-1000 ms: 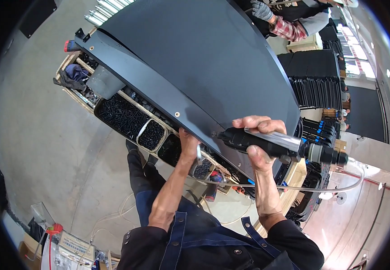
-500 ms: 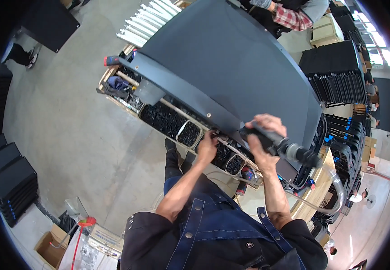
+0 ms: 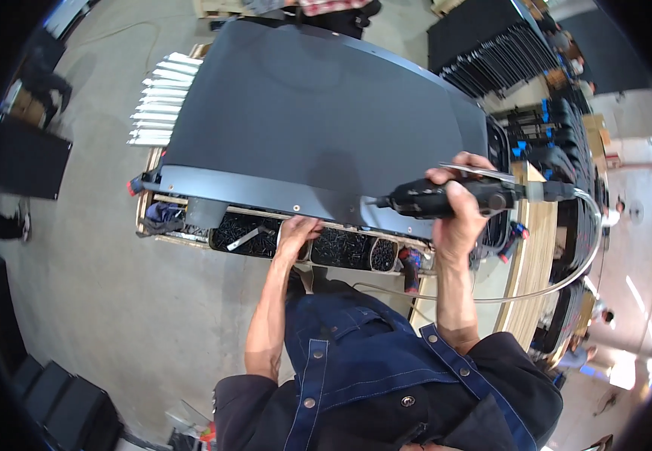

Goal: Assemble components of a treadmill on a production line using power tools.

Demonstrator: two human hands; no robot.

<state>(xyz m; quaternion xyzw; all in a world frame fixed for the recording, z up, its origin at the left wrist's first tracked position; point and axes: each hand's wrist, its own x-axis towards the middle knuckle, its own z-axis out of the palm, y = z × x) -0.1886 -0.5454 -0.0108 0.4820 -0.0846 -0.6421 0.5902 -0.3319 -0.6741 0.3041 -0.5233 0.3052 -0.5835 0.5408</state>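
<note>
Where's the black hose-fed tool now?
Head view, right of centre: the black tool is in the right grip, tip pointing left over the near edge of the dark panel.

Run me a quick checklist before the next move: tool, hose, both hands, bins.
1. Tool secured: ok; the right hand grips the black tool.
2. Hose attached: ok; the clear hose joins the tool's rear end.
3. Left hand apart from the tool's tip: ok; the left hand is at the near edge of the dark panel, left of the tip.
4. Tip touching the panel: cannot tell from this one angle.
5. Left fingertips holding a part: cannot tell.
6. Left bin showing only black pieces: not ok; a pale strip shows over them.
</note>
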